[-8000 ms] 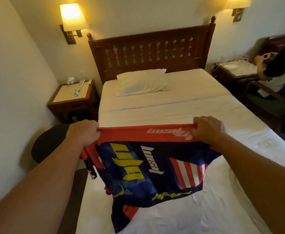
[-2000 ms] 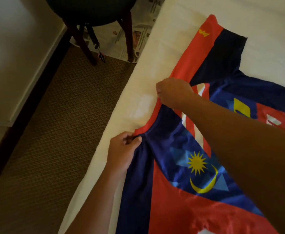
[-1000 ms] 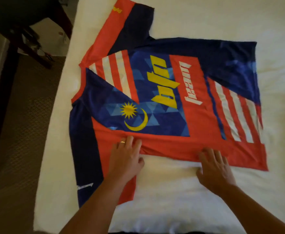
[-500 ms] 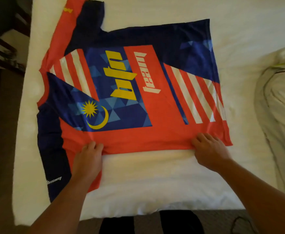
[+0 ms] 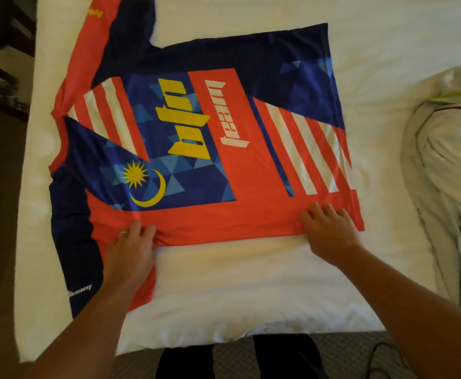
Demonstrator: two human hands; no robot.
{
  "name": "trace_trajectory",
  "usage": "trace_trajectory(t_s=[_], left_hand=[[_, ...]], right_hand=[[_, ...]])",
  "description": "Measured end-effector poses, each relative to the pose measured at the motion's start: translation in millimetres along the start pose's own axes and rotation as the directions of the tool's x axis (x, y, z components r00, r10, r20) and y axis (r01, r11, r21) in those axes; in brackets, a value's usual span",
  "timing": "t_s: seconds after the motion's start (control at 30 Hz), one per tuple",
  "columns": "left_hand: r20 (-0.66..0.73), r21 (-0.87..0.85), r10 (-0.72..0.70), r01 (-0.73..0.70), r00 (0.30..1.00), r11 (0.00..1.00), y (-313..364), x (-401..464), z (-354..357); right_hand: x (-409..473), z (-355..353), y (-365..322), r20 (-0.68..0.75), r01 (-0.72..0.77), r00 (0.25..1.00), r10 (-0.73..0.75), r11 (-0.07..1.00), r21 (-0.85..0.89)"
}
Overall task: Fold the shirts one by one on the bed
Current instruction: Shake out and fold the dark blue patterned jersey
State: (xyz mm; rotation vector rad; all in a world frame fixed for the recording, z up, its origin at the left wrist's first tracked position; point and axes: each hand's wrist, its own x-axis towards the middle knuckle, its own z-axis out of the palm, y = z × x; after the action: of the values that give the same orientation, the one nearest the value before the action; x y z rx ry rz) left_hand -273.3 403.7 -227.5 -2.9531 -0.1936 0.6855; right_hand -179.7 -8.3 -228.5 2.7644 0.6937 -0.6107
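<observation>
- White bed [image 5: 251,283] under warm light; a pale garment [image 5: 442,165] lies at 3 o'clock.
- Jersey [image 5: 210,160] spread flat, long axis 9 to 3, collar at 9.
- Left hand [image 5: 130,253] and right hand [image 5: 330,231] rest with flat fingers on its near edge; fold likely runs toward 12.

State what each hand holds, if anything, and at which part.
Nothing is gripped. The left hand and right hand rest flat on the jersey along its near side edge.
</observation>
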Motion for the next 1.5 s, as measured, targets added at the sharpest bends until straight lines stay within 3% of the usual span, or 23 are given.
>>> trace_trajectory(t_s=[0.13,0.37,0.47,0.6,0.93,1.33,1.5], left_hand=[[-0.003,-0.107,0.079,-0.079,0.997,0.991,-4,7,-4],[0.124,-0.569,-0.057,0.118,0.991,0.814,-21,50,-31],[0.221,-0.518,-0.030,0.143,0.975,0.844,-28,79,-48],[0.198,-0.487,-0.100,0.186,0.975,0.854,-31,121,-71],[-0.027,-0.476,-0.201,0.165,0.979,0.864,-18,195,-101],[-0.174,-0.450,-0.250,0.149,0.952,0.880,-18,233,-87],[-0.352,-0.356,-0.299,0.169,0.887,0.919,3,224,-86]], right_hand=[[13,-11,-15,0.041,0.036,0.998,-0.040,0.996,0.085],[45,-45,7,0.209,-0.217,0.963,0.169,0.947,0.236],[68,-62,21,0.277,-0.263,0.940,0.197,0.938,0.227],[101,-79,36,0.270,-0.285,0.936,0.224,0.935,0.211],[172,-85,73,0.082,-0.316,0.949,0.305,0.927,0.201],[223,-72,91,-0.054,-0.383,0.917,0.395,0.911,0.155],[213,-57,88,-0.151,-0.437,0.861,0.486,0.858,0.270]])
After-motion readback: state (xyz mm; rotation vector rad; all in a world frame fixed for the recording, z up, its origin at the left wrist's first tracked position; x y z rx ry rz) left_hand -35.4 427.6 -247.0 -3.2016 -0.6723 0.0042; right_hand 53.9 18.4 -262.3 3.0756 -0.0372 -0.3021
